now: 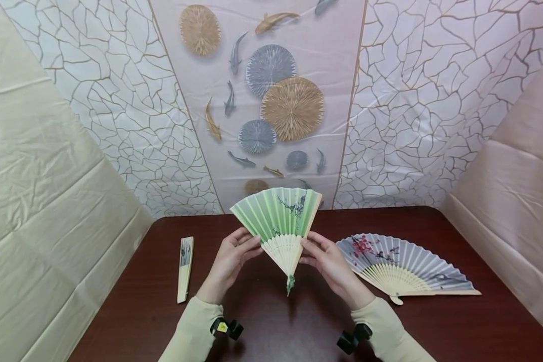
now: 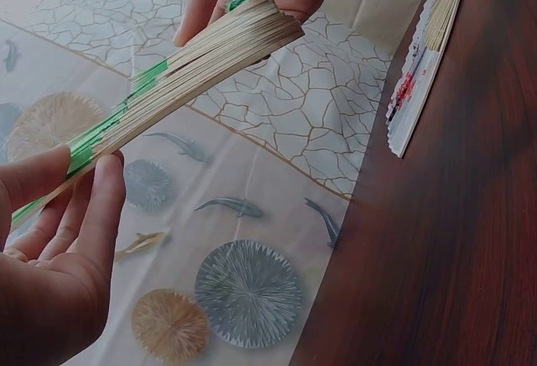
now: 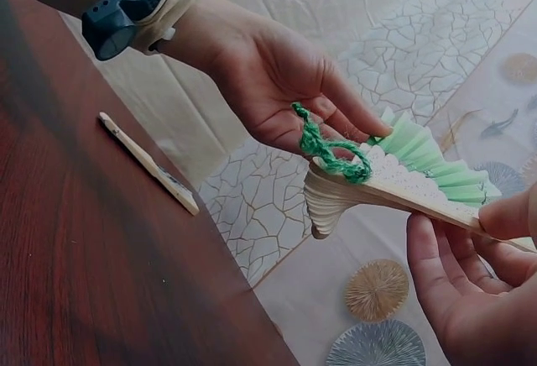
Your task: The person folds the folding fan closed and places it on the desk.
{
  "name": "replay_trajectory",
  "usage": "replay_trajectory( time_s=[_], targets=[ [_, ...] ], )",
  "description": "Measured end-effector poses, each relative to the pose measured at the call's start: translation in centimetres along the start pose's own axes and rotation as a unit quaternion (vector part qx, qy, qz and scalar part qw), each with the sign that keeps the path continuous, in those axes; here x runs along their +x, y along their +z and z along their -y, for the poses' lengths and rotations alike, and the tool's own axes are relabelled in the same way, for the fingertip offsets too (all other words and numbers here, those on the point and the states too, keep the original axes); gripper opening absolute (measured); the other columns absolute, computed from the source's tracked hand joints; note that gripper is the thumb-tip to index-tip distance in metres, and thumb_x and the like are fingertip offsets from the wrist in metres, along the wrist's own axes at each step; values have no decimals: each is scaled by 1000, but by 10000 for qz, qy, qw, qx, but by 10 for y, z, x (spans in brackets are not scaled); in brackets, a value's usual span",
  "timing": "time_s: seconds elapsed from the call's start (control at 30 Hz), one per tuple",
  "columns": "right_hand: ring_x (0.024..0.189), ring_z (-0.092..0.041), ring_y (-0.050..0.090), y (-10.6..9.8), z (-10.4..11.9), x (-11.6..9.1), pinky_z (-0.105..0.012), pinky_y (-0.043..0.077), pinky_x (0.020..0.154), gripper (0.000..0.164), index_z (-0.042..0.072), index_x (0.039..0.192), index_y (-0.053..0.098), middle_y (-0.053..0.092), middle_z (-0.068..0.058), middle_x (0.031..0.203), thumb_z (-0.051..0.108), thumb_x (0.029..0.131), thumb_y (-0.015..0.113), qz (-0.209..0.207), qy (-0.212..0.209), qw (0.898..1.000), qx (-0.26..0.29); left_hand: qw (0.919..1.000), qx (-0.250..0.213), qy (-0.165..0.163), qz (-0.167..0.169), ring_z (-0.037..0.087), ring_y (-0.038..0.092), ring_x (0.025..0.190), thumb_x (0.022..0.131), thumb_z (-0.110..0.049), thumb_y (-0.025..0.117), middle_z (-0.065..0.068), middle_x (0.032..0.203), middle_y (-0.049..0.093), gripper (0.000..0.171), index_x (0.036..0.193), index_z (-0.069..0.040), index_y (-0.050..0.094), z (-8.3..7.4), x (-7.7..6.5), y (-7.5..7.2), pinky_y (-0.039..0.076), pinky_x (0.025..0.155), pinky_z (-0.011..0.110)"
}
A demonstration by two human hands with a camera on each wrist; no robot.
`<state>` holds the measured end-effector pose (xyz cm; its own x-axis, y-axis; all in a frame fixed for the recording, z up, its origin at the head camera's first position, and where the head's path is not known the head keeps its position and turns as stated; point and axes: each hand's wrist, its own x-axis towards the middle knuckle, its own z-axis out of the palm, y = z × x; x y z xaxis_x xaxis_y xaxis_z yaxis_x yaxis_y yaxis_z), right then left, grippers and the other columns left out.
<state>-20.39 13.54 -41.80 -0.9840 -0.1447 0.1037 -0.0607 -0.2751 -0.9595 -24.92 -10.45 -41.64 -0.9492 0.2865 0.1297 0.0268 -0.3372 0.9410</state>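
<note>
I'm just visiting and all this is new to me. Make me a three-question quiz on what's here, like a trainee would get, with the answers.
1. True or false: the green fan is folded shut.
2. Fill in: the closed fan lies nearer the ____ grip.
3. Which fan shows red blossoms? A) green fan; B) grey fan; C) closed fan.

Key:
1. False: it is spread, held by the left grip and right grip.
2. Left.
3. B.

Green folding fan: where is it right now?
In the head view, the green folding fan is held between the left hand and the right hand below mid-frame, left of the gray floral fan on the table.
</note>
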Motion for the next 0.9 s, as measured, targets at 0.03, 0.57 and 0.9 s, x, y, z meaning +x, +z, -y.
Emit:
replay_trajectory(
  time_s=[0.03,0.57,0.9],
  targets=[
    [96,-15,67,0,0,0,-31,58,85,37,-14,134,46,68,-5,108,9,105,52,-3,1,10000,-10,10000,1,-5,21,20,70,97,98,4,60,12,110,70,36,133,9,54,0,0,0,59,85,34],
    [94,-16,67,0,-4,-1,-31,57,85,34,-13,130,50,69,-5,105,11,105,53,109,51,9999,-24,9995,219,-160,162,21,69,101,99,-2,62,14,117,70,37,135,6,54,4,-1,-1,57,91,42],
    [96,-16,67,3,-7,-1,-32,58,84,29,-8,129,52,69,-4,106,9,105,52,122,106,9999,8,9987,142,-200,455,20,69,100,102,-7,59,12,118,69,41,139,7,49,3,-2,-1,58,88,38]
  ],
)
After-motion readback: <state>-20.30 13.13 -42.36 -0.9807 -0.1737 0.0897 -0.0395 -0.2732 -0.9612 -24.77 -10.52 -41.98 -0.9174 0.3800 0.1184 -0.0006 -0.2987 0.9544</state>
